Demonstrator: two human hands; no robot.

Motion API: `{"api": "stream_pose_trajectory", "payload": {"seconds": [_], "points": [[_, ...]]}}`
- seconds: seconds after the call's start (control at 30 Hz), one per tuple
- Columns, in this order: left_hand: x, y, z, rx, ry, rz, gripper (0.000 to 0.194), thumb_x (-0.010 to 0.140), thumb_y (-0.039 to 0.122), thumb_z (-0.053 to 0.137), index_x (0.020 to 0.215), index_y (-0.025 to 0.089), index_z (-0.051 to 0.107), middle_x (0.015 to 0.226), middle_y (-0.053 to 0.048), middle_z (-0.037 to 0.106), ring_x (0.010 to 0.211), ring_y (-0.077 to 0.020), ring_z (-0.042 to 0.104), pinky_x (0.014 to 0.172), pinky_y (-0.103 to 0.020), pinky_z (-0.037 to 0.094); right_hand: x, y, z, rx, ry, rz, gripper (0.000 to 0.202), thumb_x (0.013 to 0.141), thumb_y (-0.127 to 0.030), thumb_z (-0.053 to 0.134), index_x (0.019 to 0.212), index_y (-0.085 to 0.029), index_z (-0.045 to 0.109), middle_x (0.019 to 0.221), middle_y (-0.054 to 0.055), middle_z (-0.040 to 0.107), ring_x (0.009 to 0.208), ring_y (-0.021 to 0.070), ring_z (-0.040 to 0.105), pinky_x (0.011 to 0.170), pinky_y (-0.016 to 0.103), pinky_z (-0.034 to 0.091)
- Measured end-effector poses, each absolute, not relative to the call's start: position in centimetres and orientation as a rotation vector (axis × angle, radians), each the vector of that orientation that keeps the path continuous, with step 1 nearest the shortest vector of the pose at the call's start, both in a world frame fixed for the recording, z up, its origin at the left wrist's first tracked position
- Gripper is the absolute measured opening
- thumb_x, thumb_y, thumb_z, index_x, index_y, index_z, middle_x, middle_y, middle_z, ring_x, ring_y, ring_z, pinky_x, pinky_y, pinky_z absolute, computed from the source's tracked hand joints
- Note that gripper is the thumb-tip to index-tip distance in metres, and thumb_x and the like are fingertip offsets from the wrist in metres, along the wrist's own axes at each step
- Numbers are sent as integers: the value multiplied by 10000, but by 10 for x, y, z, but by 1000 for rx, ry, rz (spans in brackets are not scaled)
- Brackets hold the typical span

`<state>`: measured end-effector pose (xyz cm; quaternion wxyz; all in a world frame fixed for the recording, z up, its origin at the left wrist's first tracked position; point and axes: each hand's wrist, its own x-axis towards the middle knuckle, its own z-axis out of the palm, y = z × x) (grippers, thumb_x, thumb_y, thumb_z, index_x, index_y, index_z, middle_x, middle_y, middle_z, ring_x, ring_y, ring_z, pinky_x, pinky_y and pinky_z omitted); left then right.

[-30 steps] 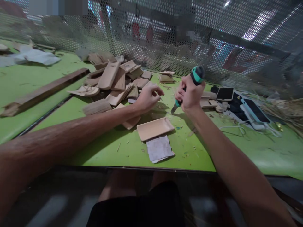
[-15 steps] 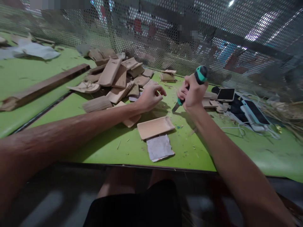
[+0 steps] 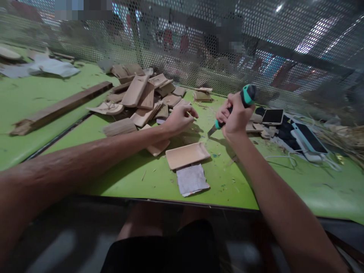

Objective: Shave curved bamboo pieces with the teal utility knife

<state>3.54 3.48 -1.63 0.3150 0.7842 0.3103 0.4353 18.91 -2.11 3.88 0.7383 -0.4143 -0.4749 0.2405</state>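
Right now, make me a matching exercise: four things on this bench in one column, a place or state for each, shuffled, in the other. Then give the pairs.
Things
1. knife
2. tray
3. sandpaper
4. plank

Places or states
A. lies long on the green table, left of the heap of wooden pieces
B. flat at the table's near edge, just in front of the tray
C. gripped in the right hand, blade pointing down
D. lies open side up on the table between the two forearms

Pairs: 1-C, 2-D, 3-B, 4-A
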Motion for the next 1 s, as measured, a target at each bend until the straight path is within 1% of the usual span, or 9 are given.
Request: {"api": "stream_pose_trajectory", "payload": {"seconds": [0.1, 0.2, 0.4, 0.47, 0.6, 0.67, 0.8, 1.0], "points": [[32, 35, -15, 2085, 807, 1183, 168, 710, 85, 568, 768, 160, 707, 747, -26, 655, 687, -124, 544, 630, -263, 438, 187, -23, 45, -902, -1026, 504, 511, 765, -490, 674, 572, -254, 264, 432, -98, 246, 317, 68, 240, 308, 237, 225], [31, 36, -15, 2077, 825, 1206, 176, 712, 80, 557, 761, 161, 705, 742, -28, 655, 683, -127, 546, 624, -266, 432, 182, -24, 49, -860, -979, 494, 461, 767, -434, 642, 564, -255, 269, 433, -89, 255, 322, 72, 236, 307, 241, 217], [33, 38, -18, 2021, 854, 1221, 218, 697, 51, 532, 782, 155, 704, 738, -29, 655, 651, -121, 527, 620, -276, 422, 176, -14, 36, -904, -975, 534, 412, 741, -369, 645, 575, -252, 287, 457, -95, 287, 332, 62, 251, 308, 219, 207], [34, 38, -18, 2010, 858, 1219, 220, 693, 40, 533, 774, 159, 700, 734, -23, 647, 656, -121, 523, 625, -274, 421, 176, -12, 32, -916, -983, 528, 426, 748, -390, 648, 583, -251, 281, 461, -98, 289, 329, 57, 246, 308, 212, 204], [35, 38, -18, 2031, 850, 1196, 196, 689, 41, 549, 730, 167, 694, 702, -13, 635, 657, -121, 520, 620, -269, 411, 175, -12, 31, -925, -1006, 500, 489, 758, -488, 660, 604, -255, 259, 454, -105, 270, 322, 55, 236, 310, 207, 211], [35, 39, -19, 2048, 850, 1187, 188, 690, 53, 551, 720, 169, 697, 688, -10, 637, 641, -118, 514, 610, -269, 405, 174, -14, 31, -930, -1014, 497, 496, 755, -507, 661, 606, -257, 259, 447, -106, 261, 321, 57, 238, 311, 207, 215], [35, 40, -21, 2069, 850, 1208, 182, 692, 84, 548, 725, 171, 704, 673, -4, 631, 621, -113, 501, 593, -267, 398, 174, -19, 36, -933, -1001, 494, 488, 749, -501, 661, 597, -257, 266, 442, -102, 256, 321, 62, 239, 308, 212, 215], [34, 40, -20, 2057, 855, 1195, 187, 689, 73, 550, 733, 160, 708, 675, -15, 626, 635, -120, 509, 598, -275, 402, 178, -29, 58, -828, -968, 441, 467, 752, -442, 651, 560, -247, 273, 442, -93, 257, 324, 64, 230, 311, 229, 215]]}}
